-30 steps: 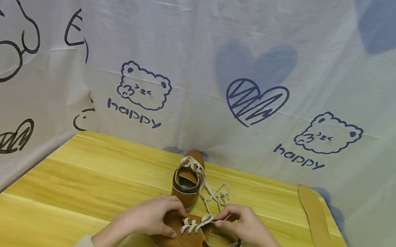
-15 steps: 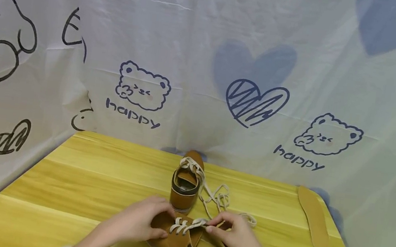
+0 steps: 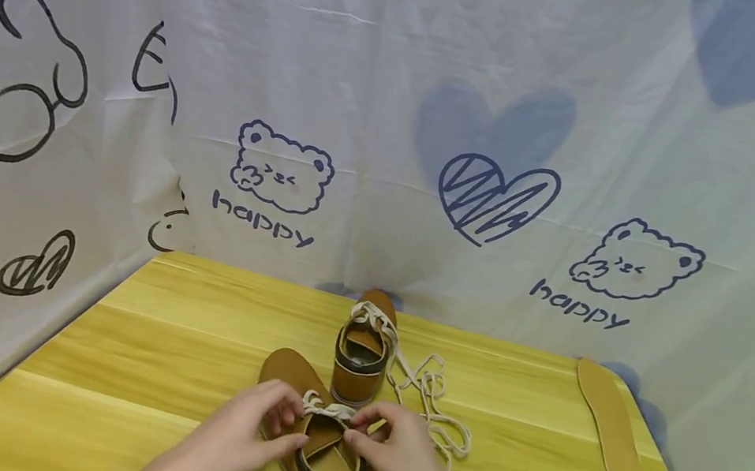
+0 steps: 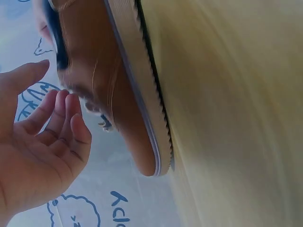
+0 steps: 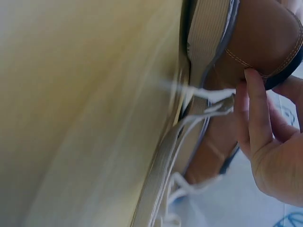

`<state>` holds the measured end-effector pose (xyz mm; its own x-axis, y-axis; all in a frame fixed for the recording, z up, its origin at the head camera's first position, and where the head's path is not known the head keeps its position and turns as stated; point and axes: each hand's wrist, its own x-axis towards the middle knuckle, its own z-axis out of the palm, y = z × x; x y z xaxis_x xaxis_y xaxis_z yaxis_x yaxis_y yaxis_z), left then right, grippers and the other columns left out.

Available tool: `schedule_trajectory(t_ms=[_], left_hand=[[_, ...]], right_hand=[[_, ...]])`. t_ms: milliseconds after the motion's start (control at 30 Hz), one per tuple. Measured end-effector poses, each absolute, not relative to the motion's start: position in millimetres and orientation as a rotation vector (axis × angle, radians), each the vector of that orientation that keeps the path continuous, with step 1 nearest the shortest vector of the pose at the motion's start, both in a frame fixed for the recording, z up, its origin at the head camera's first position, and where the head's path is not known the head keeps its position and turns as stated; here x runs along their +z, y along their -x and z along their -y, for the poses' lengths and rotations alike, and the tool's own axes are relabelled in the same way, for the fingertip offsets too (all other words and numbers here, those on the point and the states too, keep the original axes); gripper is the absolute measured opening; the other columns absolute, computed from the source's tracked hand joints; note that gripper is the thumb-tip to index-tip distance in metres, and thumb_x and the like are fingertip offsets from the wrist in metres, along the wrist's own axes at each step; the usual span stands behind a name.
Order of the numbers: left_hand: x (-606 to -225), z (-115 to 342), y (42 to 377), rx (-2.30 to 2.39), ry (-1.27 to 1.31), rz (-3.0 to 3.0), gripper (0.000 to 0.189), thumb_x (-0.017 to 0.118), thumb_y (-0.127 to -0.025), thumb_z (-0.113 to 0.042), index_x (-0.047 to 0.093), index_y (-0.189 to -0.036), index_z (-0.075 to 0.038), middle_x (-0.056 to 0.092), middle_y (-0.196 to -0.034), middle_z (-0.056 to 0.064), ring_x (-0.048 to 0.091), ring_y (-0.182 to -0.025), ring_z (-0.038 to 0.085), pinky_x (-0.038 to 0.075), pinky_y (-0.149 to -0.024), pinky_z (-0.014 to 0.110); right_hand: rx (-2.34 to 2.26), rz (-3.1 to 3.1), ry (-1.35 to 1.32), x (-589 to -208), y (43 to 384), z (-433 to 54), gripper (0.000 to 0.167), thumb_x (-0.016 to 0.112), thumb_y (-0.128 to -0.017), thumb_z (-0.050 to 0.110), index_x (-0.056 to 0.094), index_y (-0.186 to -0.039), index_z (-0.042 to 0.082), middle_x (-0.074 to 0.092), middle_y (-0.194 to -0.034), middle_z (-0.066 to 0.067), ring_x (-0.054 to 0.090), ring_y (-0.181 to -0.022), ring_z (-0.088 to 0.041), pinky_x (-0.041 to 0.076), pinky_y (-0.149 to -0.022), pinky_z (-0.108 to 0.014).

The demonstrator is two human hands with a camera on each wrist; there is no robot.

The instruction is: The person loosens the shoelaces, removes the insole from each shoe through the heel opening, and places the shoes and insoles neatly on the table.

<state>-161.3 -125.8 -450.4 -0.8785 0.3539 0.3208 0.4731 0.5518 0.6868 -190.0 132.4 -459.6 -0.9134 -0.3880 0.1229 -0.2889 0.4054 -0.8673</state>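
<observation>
A brown lace-up shoe (image 3: 284,370) with a dark collar lies on the table, its toe toward the back left and its heel toward me. My right hand (image 3: 399,449) pinches the shoe's opening edge at the right, thumb by the inside and fingers along the outer side (image 5: 255,99). At the other side, my left hand (image 3: 244,429) stays beside the opening with fingers loosely bent and thumb apart; its fingertips are close to the pale laces (image 3: 329,410). The left wrist view shows no thing between that thumb and those fingers (image 4: 59,118).
A second brown shoe (image 3: 358,384) stands just behind, toe to the back. Loose pale lace (image 3: 456,421) trails over the yellow wood-grain table (image 3: 193,331) at the right. A tan insole (image 3: 610,425) lies near the right edge. A printed cloth (image 3: 376,243) hangs behind the table.
The near shoe has turned from lying sideways to pointing its toe away to the back left. My left hand has left the toe area for the opening; my right hand has moved left with the shoe.
</observation>
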Motion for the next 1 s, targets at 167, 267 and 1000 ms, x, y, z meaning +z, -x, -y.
schedule_trajectory(t_ms=[167,267,1000], left_hand=[[-453.1,132.4,161.2,-1.205,0.62,2.662,0.023,0.083,-0.089,-0.025,0.064,-0.1,-0.021,0.059,-0.093,-0.012,0.058,-0.082,0.003,0.056,-0.075,0.027],[-454.6,137.2,165.3,-1.168,0.584,2.632,0.023,0.084,-0.088,-0.021,0.062,-0.097,-0.02,0.059,-0.091,-0.011,0.058,-0.08,0.003,0.056,-0.073,0.026],[-447.2,157.2,193.1,-0.66,0.389,2.655,0.034,0.081,-0.08,-0.008,0.05,-0.072,-0.02,0.046,-0.067,-0.008,0.042,-0.056,0.007,0.035,-0.047,0.024]], right_hand=[[-1.572,-2.586,0.6,-461.9,189.2,-110.0,0.012,0.081,-0.089,0.016,0.073,-0.098,0.012,0.069,-0.098,-0.002,0.065,-0.061,-0.006,0.053,-0.049,-0.025],[-1.611,-2.574,0.608,-462.7,190.8,-97.6,0.014,0.081,-0.089,0.013,0.073,-0.1,0.01,0.068,-0.103,-0.005,0.066,-0.062,-0.007,0.055,-0.049,-0.026],[-1.14,-3.135,0.793,-460.0,212.2,-37.1,0.024,0.087,-0.084,0.023,0.065,-0.075,0.017,0.062,-0.077,0.008,0.056,-0.066,-0.004,0.046,-0.058,-0.018]])
